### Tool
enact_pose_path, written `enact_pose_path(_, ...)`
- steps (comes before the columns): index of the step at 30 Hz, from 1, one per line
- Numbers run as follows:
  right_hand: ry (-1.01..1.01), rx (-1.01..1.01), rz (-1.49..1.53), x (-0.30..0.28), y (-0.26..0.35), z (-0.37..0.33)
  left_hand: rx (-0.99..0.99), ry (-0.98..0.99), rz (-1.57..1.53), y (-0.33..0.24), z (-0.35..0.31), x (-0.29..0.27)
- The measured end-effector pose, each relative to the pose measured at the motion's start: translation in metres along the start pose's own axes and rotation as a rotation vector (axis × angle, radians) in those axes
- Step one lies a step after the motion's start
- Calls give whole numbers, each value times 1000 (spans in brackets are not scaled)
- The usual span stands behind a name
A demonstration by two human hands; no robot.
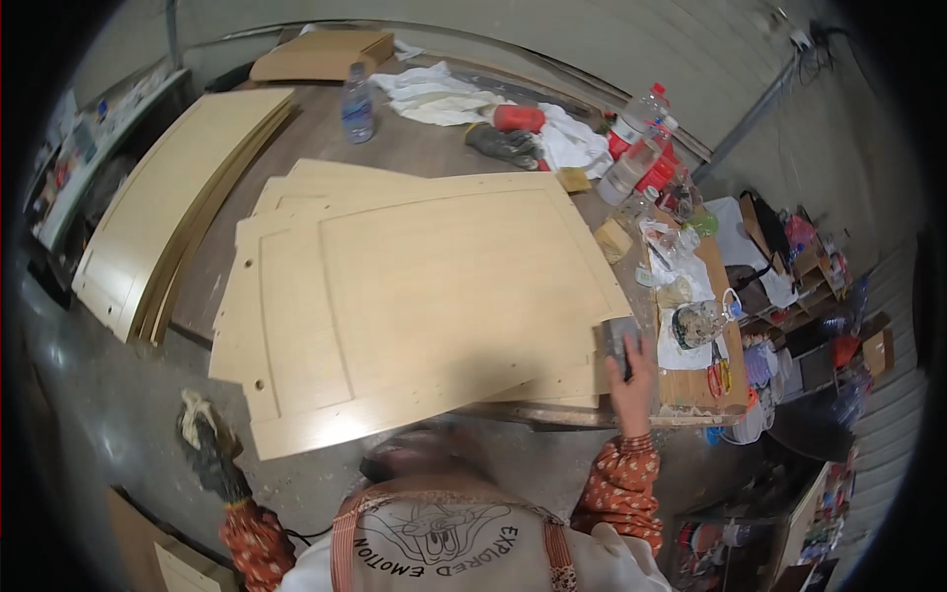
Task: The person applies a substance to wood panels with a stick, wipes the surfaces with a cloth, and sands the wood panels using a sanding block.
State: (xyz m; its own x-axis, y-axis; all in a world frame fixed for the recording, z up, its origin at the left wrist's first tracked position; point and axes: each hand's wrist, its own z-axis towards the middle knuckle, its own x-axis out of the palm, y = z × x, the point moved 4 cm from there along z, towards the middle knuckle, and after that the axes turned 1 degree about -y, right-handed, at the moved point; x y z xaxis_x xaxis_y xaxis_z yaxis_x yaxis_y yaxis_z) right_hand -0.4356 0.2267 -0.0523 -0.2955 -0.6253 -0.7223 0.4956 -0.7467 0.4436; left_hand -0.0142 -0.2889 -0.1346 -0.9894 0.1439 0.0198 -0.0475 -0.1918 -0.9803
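A stack of pale wooden panels point(434, 286) with grooved faces and small holes lies fanned out on the table in front of me. My left hand point(209, 459), in a dark grey glove, hangs off the table's near left side, closed on a crumpled cream cloth point(197, 409). At the stack's right edge, my bare right hand point(633, 387) has its thumb and fingers around a dark grey block point(619, 340). The block's underside is hidden. Orange patterned sleeves cover both forearms.
More panels point(187, 197) are stacked at the left. Along the back are a water bottle point(357, 107), white cloths point(434, 94) and a grey glove point(503, 145). To the right stand several plastic bottles point(631, 163), with red-handled scissors point(718, 373) on a wooden board point(691, 395).
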Motion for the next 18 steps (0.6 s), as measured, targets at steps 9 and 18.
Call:
enact_pose_path(9,19,227,-352,-3,-131,68,664,121,1027,-91,-72,143)
enact_pose_path(18,285,-293,-61,83,-73,230,195,-430,474,-42,-81,10)
